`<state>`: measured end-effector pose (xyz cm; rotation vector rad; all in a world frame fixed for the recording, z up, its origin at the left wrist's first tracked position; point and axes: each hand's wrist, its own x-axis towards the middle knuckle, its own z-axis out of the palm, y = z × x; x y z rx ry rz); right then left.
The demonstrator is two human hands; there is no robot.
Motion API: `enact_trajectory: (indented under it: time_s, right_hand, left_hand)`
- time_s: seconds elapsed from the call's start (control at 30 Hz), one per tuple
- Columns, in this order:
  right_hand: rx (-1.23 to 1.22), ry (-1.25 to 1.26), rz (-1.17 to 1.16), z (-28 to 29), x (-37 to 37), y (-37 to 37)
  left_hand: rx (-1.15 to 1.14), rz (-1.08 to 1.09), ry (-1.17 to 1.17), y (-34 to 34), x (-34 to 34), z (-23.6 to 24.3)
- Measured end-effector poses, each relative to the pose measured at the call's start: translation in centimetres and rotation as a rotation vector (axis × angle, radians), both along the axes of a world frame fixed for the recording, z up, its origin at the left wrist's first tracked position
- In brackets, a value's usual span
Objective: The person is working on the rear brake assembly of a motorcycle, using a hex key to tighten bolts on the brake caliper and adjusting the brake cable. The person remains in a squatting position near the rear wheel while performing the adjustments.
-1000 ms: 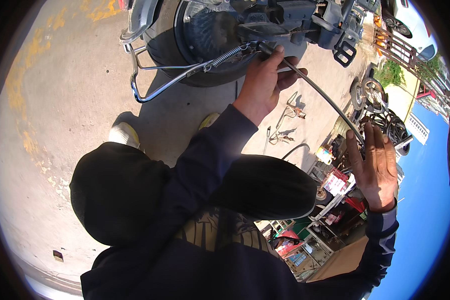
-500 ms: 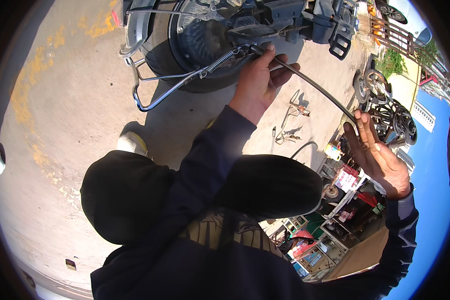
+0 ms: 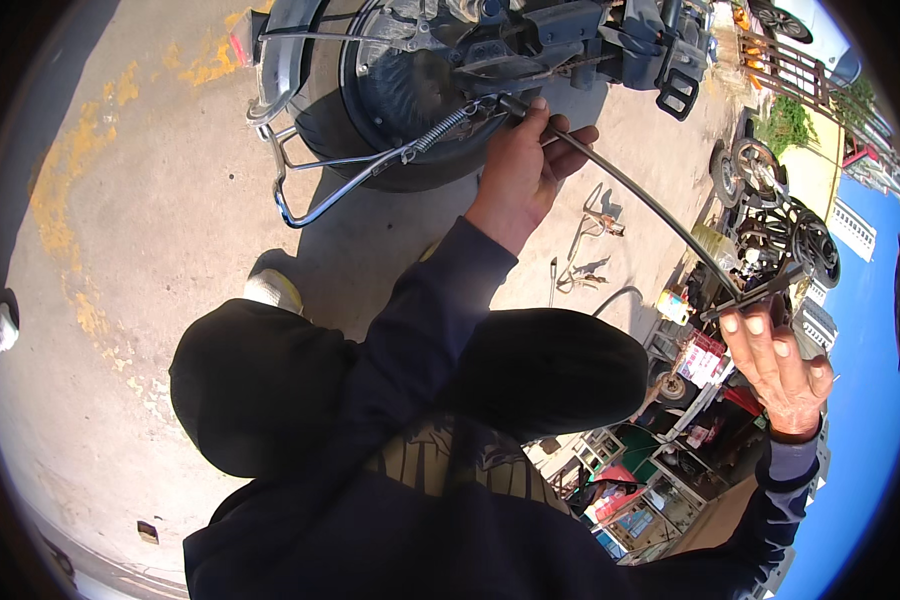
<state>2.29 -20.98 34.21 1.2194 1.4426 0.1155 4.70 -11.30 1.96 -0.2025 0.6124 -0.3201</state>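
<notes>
My left hand (image 3: 520,185) grips a long, dark metal rod (image 3: 650,190) at its upper end, beside the hooked end of a coiled spring (image 3: 440,132). The spring runs along a chrome tubular stand (image 3: 315,208) at the black wheel (image 3: 325,130) of a two-wheeler. The rod slants down to the right and ends in a dark crosspiece (image 3: 770,287). Just below that crosspiece is my right hand (image 3: 775,375), fingers half bent and apart, fingertips touching or very near it.
Metal tools (image 3: 585,265) lie on the concrete (image 3: 140,230) right of my left hand. Two-wheelers with bare wheels (image 3: 815,245), a yellow container (image 3: 673,305) and cluttered racks (image 3: 650,500) line the right. A white car (image 3: 815,40) stands at top right. My black-clad knees (image 3: 240,380) are below the wheel.
My right hand has moved down from the rod's end, uncovering the crosspiece, and its fingers are more bent. My left hand keeps its grip on the rod.
</notes>
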Motion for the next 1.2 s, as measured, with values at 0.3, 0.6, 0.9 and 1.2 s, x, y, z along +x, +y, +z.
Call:
enact_trajectory:
  time_s: [0.3,0.6,0.9,1.2]
  right_hand:
    - [0.924,0.516,-1.600,-4.1,4.3,2.0]
    - [-0.015,-0.002,0.052,1.9,-1.5,-1.7]
    - [-0.137,0.137,0.374,-2.7,4.5,-0.5]
    - [1.223,0.604,-2.117,-4.4,2.3,1.1]
  left_hand:
    - [-0.124,0.109,-0.086,0.2,0.5,-0.4]
    - [-0.008,0.048,0.017,-0.4,-0.2,0.2]
    - [-0.016,0.036,-0.013,0.0,0.2,-0.6]
    - [-0.041,0.083,-0.133,-0.9,0.4,-0.8]
